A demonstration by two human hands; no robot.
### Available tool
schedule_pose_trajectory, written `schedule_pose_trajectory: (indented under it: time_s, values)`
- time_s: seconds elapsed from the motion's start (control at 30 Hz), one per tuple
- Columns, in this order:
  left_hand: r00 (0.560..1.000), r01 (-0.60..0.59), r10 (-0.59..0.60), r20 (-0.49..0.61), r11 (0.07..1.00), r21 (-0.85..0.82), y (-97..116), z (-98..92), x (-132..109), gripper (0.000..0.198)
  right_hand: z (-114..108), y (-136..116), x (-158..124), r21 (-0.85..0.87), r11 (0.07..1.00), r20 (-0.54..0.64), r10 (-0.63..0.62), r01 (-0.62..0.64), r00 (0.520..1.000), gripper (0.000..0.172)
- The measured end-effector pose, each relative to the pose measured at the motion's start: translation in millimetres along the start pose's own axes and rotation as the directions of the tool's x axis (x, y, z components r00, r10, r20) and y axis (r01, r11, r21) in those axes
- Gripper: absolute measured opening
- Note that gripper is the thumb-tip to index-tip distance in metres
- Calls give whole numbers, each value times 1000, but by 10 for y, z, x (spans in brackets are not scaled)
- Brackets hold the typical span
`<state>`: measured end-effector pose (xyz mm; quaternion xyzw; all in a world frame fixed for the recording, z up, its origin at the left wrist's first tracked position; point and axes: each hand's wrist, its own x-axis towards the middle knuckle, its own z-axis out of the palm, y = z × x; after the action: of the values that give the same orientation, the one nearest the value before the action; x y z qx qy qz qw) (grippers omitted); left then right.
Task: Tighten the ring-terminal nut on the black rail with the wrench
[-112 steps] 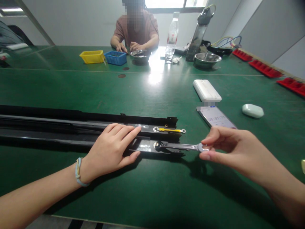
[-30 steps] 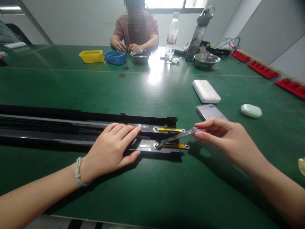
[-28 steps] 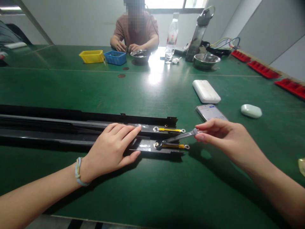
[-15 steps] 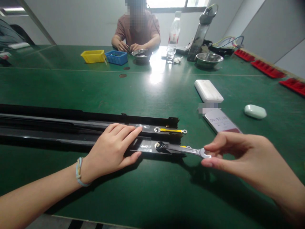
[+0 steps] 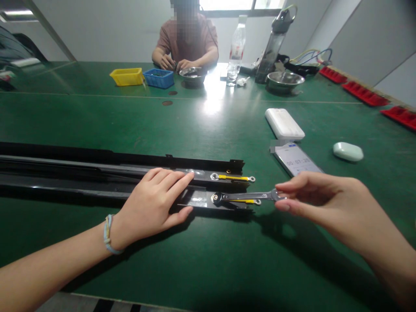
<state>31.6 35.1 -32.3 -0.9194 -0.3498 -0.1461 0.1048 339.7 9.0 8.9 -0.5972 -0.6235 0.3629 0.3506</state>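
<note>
pinching the free end of a wrench (image 5: 248,196) between thumb and fingers, the right hand (image 5: 325,198) sits at three o'clock from it in the head view. the wrench's ring end fits over a fastener (image 5: 215,197) on the nearer black rail (image 5: 81,190). at nine o'clock, the left hand (image 5: 157,196) lies loosely spread across that and the farther rail (image 5: 211,164). a phone (image 5: 298,159) rests on the desk (image 5: 97,123) at two o'clock.

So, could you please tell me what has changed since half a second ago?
The held end of the wrench swung away from the wearer with the right grip, exposing more of the nearer yellow strip; nothing was let go. The left grip stayed on the black rails.
</note>
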Motion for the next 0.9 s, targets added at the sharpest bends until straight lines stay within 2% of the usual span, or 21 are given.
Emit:
schedule_pose_trajectory:
  time_s: [0.13, 0.37, 0.9]
  values:
    - [1000, -3, 3, 0, 1000, 2, 13, -19, -18, 52, 12, 22, 33, 85, 995, -20, 55, -53, 998, 24]
    - [1000, -6, 5, 7, 1000, 12, 34, -49, -22, 52, 59, 51, 71, 104, 993, -103, 64, -53, 993, 31]
    - [1000, -5, 5, 1, 1000, 1, -19, -42, -20, 53, 50, 29, 5, 103, 994, -24, -32, 35, 999, 19]
